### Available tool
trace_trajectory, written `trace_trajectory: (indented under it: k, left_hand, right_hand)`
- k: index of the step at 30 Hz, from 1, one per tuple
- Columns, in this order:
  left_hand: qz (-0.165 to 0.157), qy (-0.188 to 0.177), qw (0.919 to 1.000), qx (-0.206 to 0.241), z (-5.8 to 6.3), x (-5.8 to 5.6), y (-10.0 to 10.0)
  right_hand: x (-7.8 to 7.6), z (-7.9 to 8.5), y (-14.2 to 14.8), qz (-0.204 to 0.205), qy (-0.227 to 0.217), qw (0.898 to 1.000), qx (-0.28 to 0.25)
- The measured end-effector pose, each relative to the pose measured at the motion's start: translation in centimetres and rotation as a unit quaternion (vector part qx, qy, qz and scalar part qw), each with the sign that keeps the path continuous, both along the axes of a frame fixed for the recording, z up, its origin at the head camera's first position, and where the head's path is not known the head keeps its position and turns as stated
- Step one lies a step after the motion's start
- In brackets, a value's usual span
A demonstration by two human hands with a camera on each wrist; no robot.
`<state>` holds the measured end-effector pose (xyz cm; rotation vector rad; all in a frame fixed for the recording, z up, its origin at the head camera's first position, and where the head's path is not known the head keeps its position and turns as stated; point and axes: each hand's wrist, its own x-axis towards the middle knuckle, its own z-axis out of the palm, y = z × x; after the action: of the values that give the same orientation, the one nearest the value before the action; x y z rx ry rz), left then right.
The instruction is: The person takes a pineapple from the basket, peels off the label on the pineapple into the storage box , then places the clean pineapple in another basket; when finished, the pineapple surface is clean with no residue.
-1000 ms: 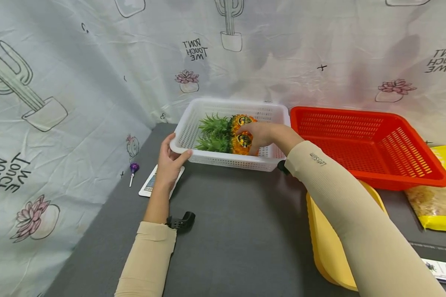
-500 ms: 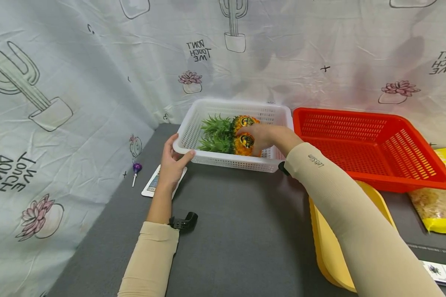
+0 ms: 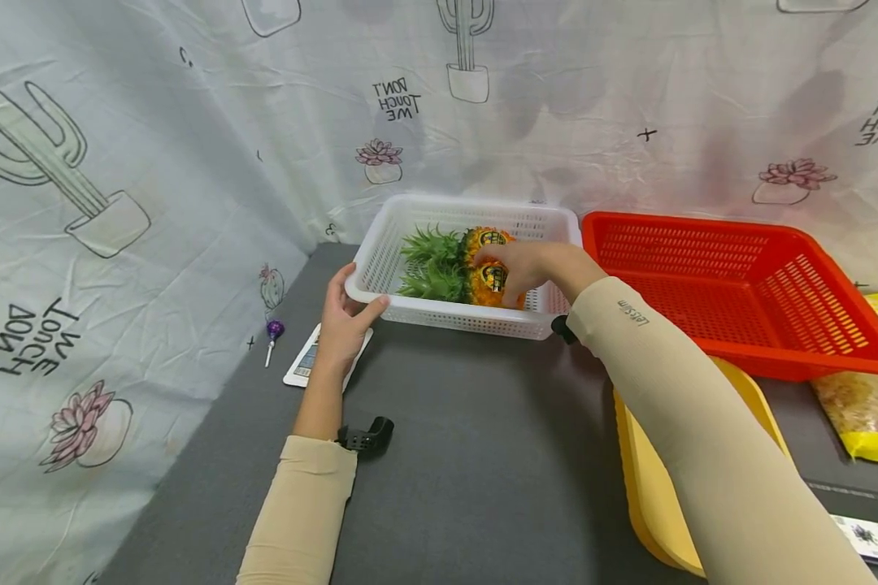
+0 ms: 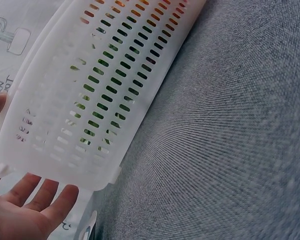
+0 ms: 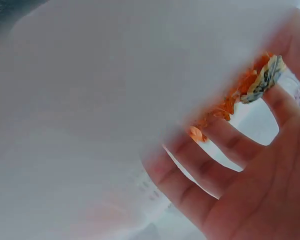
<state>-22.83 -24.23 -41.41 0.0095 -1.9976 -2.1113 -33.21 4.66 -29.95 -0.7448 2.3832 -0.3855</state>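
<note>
Pineapples (image 3: 475, 282) like these need a steady white basket (image 3: 461, 316) imo. Left hand (image 3: 344, 325) grips its 8 o'clock corner between thumb and fingers; I'd keep that snug. Green leaves point to 9 o'clock, orange bodies toward 3. Right hand (image 3: 524, 266) reaches in from 3 o'clock, fingers spread and fairly straight against the orange. I'd nudge by the bodies, not the leaves.

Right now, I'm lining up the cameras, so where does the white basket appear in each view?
Head: the white basket sits just above the picture's middle.
Left wrist: its slotted side slants from lower left to the top edge.
Right wrist: probably the pale blur over the left and middle.
Shared landmark: orange of the pineapples, seen through slots in the left wrist view.
</note>
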Motion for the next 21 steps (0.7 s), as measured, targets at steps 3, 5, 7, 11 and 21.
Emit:
trace_trajectory:
  k: [3,5,7,11,21]
  left_hand:
    - [0.002,0.003,1.0000,-0.001,0.1,0.0,0.2]
    - [0.003,0.004,1.0000,-0.002,0.1,0.0,0.3]
    - [0.003,0.002,1.0000,-0.005,0.1,-0.1,0.3]
    - [0.006,-0.007,0.9999,-0.010,0.2,0.0,0.3]
    - [0.009,-0.010,0.9999,-0.001,0.1,0.0,0.4]
  right_hand:
    - [0.0,0.7,0.5,0.001,-0.002,1.000,0.003]
    - [0.0,1.2,0.8,0.004,-0.013,1.000,0.003]
    - [-0.1,1.7,1.0,0.005,-0.024,1.000,-0.001]
    - [-0.1,2.7,1.3,0.001,-0.035,0.999,-0.011]
    - [0.0,4.7,2.6,0.006,-0.006,1.000,-0.009]
